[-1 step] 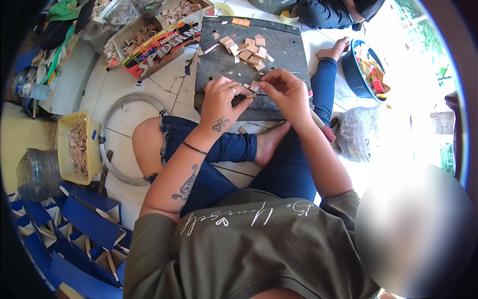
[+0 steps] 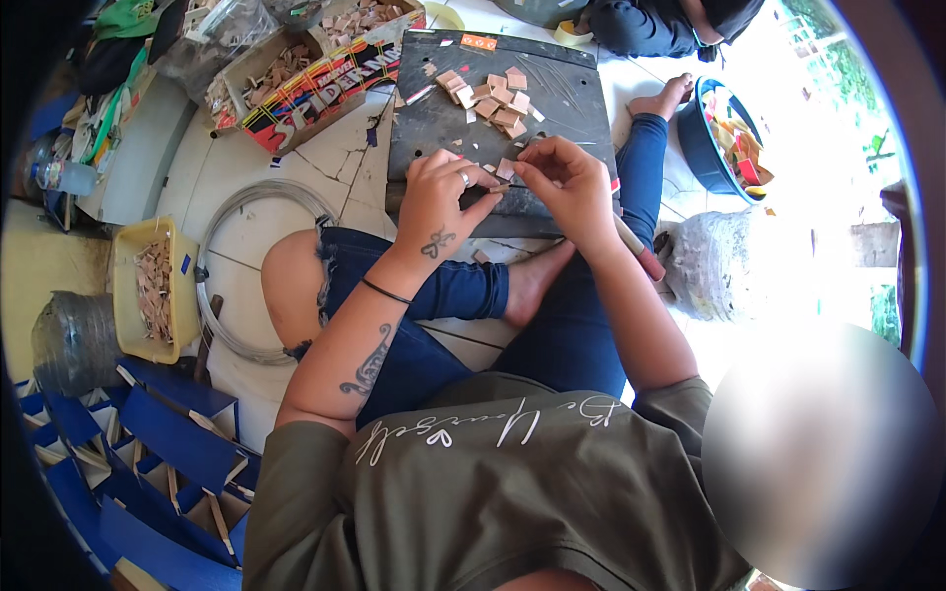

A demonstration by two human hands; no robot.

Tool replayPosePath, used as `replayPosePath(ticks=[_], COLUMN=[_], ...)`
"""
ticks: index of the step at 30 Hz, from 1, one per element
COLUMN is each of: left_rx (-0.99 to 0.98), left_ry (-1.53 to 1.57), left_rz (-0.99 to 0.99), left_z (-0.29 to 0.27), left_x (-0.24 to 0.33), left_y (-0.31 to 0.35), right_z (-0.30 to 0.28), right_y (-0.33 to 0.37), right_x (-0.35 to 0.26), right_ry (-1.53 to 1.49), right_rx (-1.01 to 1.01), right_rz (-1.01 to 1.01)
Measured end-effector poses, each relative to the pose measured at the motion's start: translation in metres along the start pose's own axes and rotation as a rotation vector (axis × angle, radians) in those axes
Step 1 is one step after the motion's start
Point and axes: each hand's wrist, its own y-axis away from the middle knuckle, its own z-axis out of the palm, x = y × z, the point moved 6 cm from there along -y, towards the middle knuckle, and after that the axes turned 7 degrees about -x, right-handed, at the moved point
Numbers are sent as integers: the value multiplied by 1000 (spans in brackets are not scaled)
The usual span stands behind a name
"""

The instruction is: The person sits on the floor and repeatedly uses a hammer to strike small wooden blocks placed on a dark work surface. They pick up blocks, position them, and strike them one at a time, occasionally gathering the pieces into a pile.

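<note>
Over the near edge of a low black work board (image 2: 552, 89), my left hand (image 2: 439, 192) pinches a small flat wooden piece (image 2: 502, 188) between thumb and fingers. My right hand (image 2: 570, 187) is close beside it, thumb and forefinger pressed together; whatever they hold is too small to make out. Another small wooden piece (image 2: 506, 168) lies on the board between the hands. Farther back on the board is a loose heap of small tan wooden blocks (image 2: 490, 100), with white scraps scattered around.
On the left are a wire coil (image 2: 223, 209), a yellow bin (image 2: 185, 295) of wood bits and blue box-like pieces (image 2: 182, 424). A printed carton (image 2: 325, 94) holds more wood bits. A blue tub (image 2: 702, 148) of colourful scraps stands right, near another person's foot (image 2: 662, 98).
</note>
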Motion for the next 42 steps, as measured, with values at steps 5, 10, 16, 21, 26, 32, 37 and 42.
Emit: replayPosePath(ticks=[5,10,16,21,26,32,37,42], left_rx=[-4,-15,-3,16,14,32,73,86], left_ry=[-8,-27,-30,-21,-20,-43,-75,71], left_rz=[1,-9,9,12,8,15,36,20], left_z=[0,1,0,0,0,1,0,4], left_x=[-2,-1,1,1,0,2,6,8], left_y=[0,-1,-1,-1,-1,0,2,-1], right_z=[5,7,9,7,8,11,11,12], right_y=[4,4,4,4,4,3,3,0], right_x=[-8,-15,-22,-22,-22,-26,-29,-25], right_ry=[115,225,264,325,312,330,285,317], right_rx=[-17,-24,-31,-69,-69,-81,-96,-111], right_rz=[-59,-109,-149,-90,-109,-187,-207,-128])
